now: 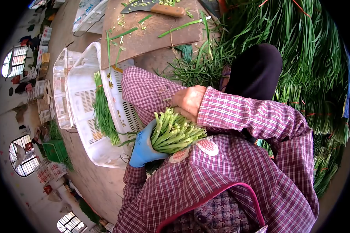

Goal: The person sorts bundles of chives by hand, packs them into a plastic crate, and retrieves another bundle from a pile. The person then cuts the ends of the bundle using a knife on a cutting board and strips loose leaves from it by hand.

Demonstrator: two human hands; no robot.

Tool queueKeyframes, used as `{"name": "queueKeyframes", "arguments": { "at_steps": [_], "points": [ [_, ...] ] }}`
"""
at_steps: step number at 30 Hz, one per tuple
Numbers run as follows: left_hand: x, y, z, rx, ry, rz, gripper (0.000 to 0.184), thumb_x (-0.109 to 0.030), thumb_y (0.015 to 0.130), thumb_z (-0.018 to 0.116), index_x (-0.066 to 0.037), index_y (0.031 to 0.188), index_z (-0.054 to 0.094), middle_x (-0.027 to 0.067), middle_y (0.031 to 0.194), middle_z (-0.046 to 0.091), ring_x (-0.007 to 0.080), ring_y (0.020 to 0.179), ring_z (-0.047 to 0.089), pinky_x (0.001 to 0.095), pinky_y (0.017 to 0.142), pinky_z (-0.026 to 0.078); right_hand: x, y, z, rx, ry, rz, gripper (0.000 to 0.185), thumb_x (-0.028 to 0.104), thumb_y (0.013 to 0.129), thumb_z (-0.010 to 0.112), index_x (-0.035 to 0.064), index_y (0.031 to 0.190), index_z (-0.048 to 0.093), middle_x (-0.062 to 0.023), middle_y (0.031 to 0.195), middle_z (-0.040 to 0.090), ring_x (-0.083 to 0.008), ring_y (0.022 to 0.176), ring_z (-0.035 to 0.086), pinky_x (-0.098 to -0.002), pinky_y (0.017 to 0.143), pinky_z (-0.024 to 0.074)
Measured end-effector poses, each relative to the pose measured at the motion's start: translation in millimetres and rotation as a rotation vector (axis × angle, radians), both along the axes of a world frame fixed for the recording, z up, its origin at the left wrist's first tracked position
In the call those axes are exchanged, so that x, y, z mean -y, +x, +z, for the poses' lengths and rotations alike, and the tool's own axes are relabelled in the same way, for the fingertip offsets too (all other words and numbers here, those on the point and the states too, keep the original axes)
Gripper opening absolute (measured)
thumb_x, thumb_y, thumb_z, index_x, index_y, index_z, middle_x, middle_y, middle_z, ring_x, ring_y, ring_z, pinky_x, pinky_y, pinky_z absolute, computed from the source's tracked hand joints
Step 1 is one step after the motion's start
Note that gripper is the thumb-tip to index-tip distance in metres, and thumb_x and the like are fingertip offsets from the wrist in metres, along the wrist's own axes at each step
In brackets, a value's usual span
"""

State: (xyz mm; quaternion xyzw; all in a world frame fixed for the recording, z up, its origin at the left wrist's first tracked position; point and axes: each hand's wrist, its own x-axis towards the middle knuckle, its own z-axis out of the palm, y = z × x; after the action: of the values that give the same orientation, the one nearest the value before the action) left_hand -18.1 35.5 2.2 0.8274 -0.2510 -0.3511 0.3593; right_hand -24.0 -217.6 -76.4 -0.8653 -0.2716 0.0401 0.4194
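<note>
My left hand (145,145), in a blue glove, is wrapped round a thick bunch of green stalks (174,132) above my lap. The pale cut ends of the stalks point up toward me. My bare right hand (189,101) rests at the far edge of the bunch, its fingers bent and closed on the stalk ends; the fingertips are mostly hidden, so what they pinch cannot be made out. A smaller tied bundle of green stalks (104,110) lies in the white plastic crate (85,87) to the left of my knee.
Ahead is a wooden board (151,35) with cut scraps and a wooden-handled knife (168,10). Large heaps of long green stalks (291,42) lie on the right. Another white crate (90,15) stands at the upper left. A green crate (55,150) is farther off.
</note>
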Motion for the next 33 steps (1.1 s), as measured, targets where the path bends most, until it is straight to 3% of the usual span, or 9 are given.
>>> {"name": "queueKeyframes", "arguments": {
  "at_steps": [2, 4, 8, 14, 22, 26, 28, 30, 33],
  "points": [
    [-4.8, -0.4, -3.6, 0.052, 0.008, -0.023, 0.101, -0.023, 0.047, 0.089, 0.003, 0.134, 0.044, 0.0178, 0.116, 0.063, 0.0293, 0.105, 0.064, 0.0388, 0.093, 0.05, 1.1, 7.2, -27.9, 0.043, 0.069, 0.062, 0.027, 0.025, 0.092, 0.06, 0.0022, 0.082, 0.069, -0.0119, 0.074, 0.065, -0.0298, 0.071, 0.067, -0.0495, 0.058, 0.0548],
    [-9.7, -1.3, -3.9, 0.021, -0.035, 0.037, 0.102, -0.024, 0.047, 0.089, 0.003, 0.134, 0.044, 0.018, 0.116, 0.062, 0.0293, 0.105, 0.064, 0.0391, 0.093, 0.05, 57.1, -9.9, 55.1, 0.023, -0.028, -0.39, 0.031, 0.024, 0.092, 0.063, -0.0034, 0.078, 0.064, -0.0167, 0.07, 0.065, -0.0292, 0.06, 0.065, -0.0379, 0.062, 0.0565],
    [-7.5, 0.7, -1.9, 0.007, -0.031, 0.059, 0.101, -0.025, 0.048, 0.089, 0.004, 0.133, 0.044, 0.0178, 0.114, 0.062, 0.0284, 0.104, 0.063, 0.0395, 0.093, 0.05, 62.3, -18.7, 61.9, -0.056, -0.007, -0.473, 0.045, 0.041, 0.091, 0.063, -0.0014, 0.077, 0.065, -0.0143, 0.059, 0.061, -0.0277, 0.056, 0.064, -0.0379, 0.059, 0.0533],
    [-0.8, -1.9, 3.5, 0.025, 0.004, 0.037, 0.099, -0.025, 0.049, 0.089, 0.002, 0.133, 0.044, 0.0176, 0.113, 0.063, 0.0294, 0.103, 0.064, 0.0398, 0.092, 0.051, 29.3, -19.1, 68.5, -0.232, -0.048, -0.178, 0.052, 0.047, 0.082, 0.071, 0.0028, 0.106, 0.057, -0.0149, 0.1, 0.064, -0.0303, 0.091, 0.068, -0.0406, 0.08, 0.0563],
    [6.9, -1.1, 1.4, 0.045, 0.003, 0.015, 0.099, -0.025, 0.051, 0.089, 0.001, 0.136, 0.043, 0.0188, 0.117, 0.063, 0.0297, 0.107, 0.065, 0.0392, 0.094, 0.051, 12.2, -13.5, 50.1, -0.445, -0.083, -0.121, 0.048, 0.041, 0.085, 0.069, 0.0007, 0.109, 0.061, -0.0209, 0.098, 0.068, -0.0351, 0.097, 0.066, -0.0446, 0.085, 0.0544],
    [11.5, 1.0, -1.9, 0.131, 0.009, -0.036, 0.102, -0.026, 0.053, 0.089, 0.002, 0.138, 0.04, 0.0195, 0.121, 0.062, 0.0297, 0.11, 0.063, 0.0387, 0.095, 0.05, 26.6, -12.8, 36.9, -0.187, 0.068, -0.266, 0.018, 0.015, 0.082, 0.072, 0.0002, 0.092, 0.067, -0.0152, 0.087, 0.07, -0.0273, 0.08, 0.07, -0.0373, 0.076, 0.0573],
    [-0.5, 4.1, -10.4, 0.131, 0.015, -0.029, 0.104, -0.026, 0.053, 0.09, 0.003, 0.139, 0.039, 0.0195, 0.121, 0.061, 0.0295, 0.111, 0.063, 0.0383, 0.095, 0.05, 47.6, 2.5, 26.6, -0.314, -0.214, -0.313, 0.019, 0.017, 0.084, 0.07, -0.0003, 0.089, 0.067, -0.0159, 0.081, 0.069, -0.028, 0.076, 0.07, -0.0382, 0.072, 0.0572],
    [-3.3, 4.7, -10.1, 0.063, -0.066, 0.062, 0.107, -0.026, 0.052, 0.091, 0.004, 0.14, 0.037, 0.0196, 0.122, 0.061, 0.0289, 0.111, 0.063, 0.038, 0.096, 0.049, 55.6, -9.4, 31.4, -0.095, -0.073, -0.424, 0.029, 0.028, 0.087, 0.069, -0.0009, 0.085, 0.066, -0.0169, 0.073, 0.067, -0.0293, 0.07, 0.069, -0.0388, 0.068, 0.0564],
    [4.7, 5.6, -6.2, 0.027, -0.063, 0.082, 0.108, -0.025, 0.052, 0.091, 0.004, 0.141, 0.036, 0.0194, 0.123, 0.06, 0.0282, 0.112, 0.062, 0.0374, 0.097, 0.049, 52.7, -14.3, 59.7, -0.186, -0.021, -0.474, 0.049, 0.047, 0.088, 0.064, -0.0012, 0.082, 0.065, -0.0166, 0.065, 0.063, -0.0293, 0.064, 0.067, -0.039, 0.065, 0.0555]
  ]
}}
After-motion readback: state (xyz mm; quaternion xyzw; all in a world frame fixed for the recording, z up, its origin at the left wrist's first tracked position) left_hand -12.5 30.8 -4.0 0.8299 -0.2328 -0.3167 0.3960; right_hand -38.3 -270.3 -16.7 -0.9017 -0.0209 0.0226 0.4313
